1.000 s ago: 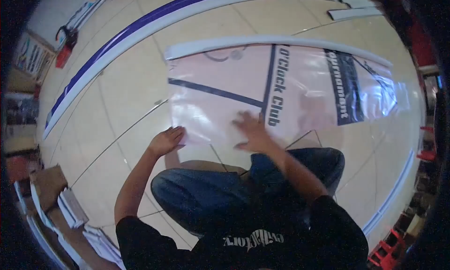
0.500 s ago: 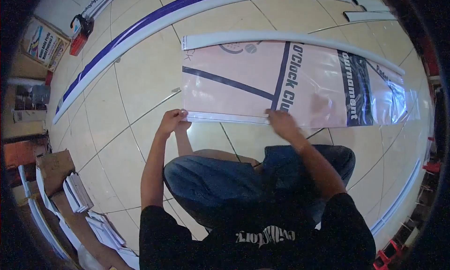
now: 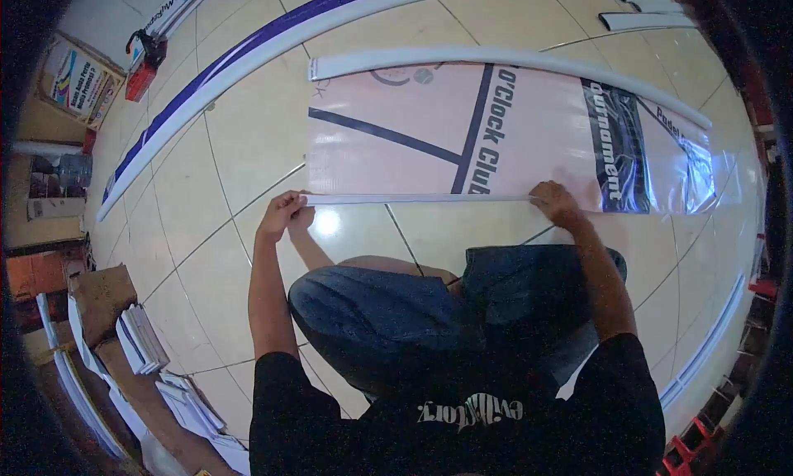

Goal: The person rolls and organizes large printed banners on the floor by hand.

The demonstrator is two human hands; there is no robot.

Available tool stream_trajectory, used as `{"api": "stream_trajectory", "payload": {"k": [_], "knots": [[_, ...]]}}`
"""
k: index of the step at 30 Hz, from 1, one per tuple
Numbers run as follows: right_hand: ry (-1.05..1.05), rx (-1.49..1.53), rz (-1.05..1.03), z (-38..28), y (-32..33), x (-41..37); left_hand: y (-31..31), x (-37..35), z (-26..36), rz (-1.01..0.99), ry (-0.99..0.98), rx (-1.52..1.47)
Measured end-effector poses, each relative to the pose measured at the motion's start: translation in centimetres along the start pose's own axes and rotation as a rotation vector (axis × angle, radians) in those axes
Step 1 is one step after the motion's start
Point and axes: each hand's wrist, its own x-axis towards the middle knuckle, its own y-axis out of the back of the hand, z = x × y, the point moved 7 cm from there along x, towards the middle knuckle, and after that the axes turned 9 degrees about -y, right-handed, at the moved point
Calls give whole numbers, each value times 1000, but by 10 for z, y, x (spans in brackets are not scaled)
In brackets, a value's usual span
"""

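Note:
A pink printed vinyl banner (image 3: 537, 133) with dark bands and lettering lies on the tiled floor in front of my crossed legs. Its far edge is rolled into a thick white tube (image 3: 512, 59). Along the near edge runs a narrow white folded strip (image 3: 413, 199). My left hand (image 3: 285, 214) pinches this edge at the left corner, fingers closed. Farther right, my right hand (image 3: 553, 203) has its fingers closed on the same edge, near the dark band. The thumb and fingertips partly hide the vinyl there.
A long white and purple rolled banner (image 3: 273, 46) curves across the floor behind. At lower left stand cardboard (image 3: 103, 298) and stacked white pieces (image 3: 142, 340). A red tool (image 3: 142, 78) lies at upper left; white tubes (image 3: 648, 20) lie at upper right.
My right hand has slid rightward along the near edge, and the folded strip now looks narrower and longer. My left hand keeps the corner, shifted slightly left with the banner.

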Motion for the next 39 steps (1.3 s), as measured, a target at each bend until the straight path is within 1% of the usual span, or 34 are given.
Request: {"api": "stream_trajectory", "payload": {"k": [1,2,3,5,6,7,8,9,11,12,14,15,17,18,19,20,21,22,23,24,26,27,28,29,30,31,32,33,34,35,36,37,39], "knots": [[-39,-24,-16,16,10,-6,4,0,-10,-11,-4,-39],[-106,13,-31,52,16,-13,4,2,-18,34,-2,-69],[-174,56,-52,80,17,-23,2,1,-16,34,1,-67],[-486,144,-287,102,54,-38,-2,5,-5,87,14,-24],[-484,67,-299,128,57,-51,-2,7,-4,95,17,-22],[-476,-15,-309,167,61,-67,-1,10,-6,135,31,50],[-437,-81,-249,202,70,-84,4,14,-5,175,47,116],[-397,-145,-191,219,73,-94,6,17,-3,191,52,110],[-689,-62,-334,222,92,-101,6,26,10,212,-25,212],[-670,-58,-335,232,93,-99,9,32,8,230,-21,219],[-701,16,-521,274,73,-113,19,41,-2,327,-53,333],[-683,24,-522,258,71,-108,21,43,1,341,-50,345],[-540,-310,-373,169,90,-83,22,45,-4,340,133,467],[-403,-207,-233,137,77,-63,26,48,-10,422,85,458],[-272,-103,-92,103,60,-43,24,53,-7,420,88,464],[-165,23,-3,41,50,-22,23,63,-4,337,199,681],[-141,-16,14,-19,32,4,21,73,-1,235,302,896],[-31,2,53,-79,20,19,17,78,3,180,353,1019],[-26,-29,-53,-124,0,34,15,81,8,181,385,1074],[67,-16,-11,-160,-20,46,15,84,14,235,404,1092],[176,40,222,-206,-32,66,15,86,28,394,414,1086],[166,51,235,-214,-45,79,15,88,30,400,440,1096],[165,2,173,-217,-64,96,19,98,23,284,509,1111],[160,-49,111,-219,-74,112,11,104,37,281,494,1125],[143,-39,116,-227,-70,125,1,102,65,396,399,1163],[6,35,12,-228,-67,138,-8,95,88,503,302,1193],[-139,105,-86,-225,-64,154,-30,98,112,415,-28,1248],[-162,145,-98,-225,-76,178,-62,96,138,312,-381,1272],[-209,188,-108,-219,-90,200,-107,78,166,151,-660,1307],[-252,286,-239,-221,-81,207,-154,51,176,-28,-941,1301],[-184,350,-180,-232,-38,196,-175,51,159,-117,-901,1307],[-104,256,-111,-227,-80,220,-189,55,140,-193,-862,1310],[-102,276,-5,-228,-74,206,-170,80,100,-297,-805,1261]]}}
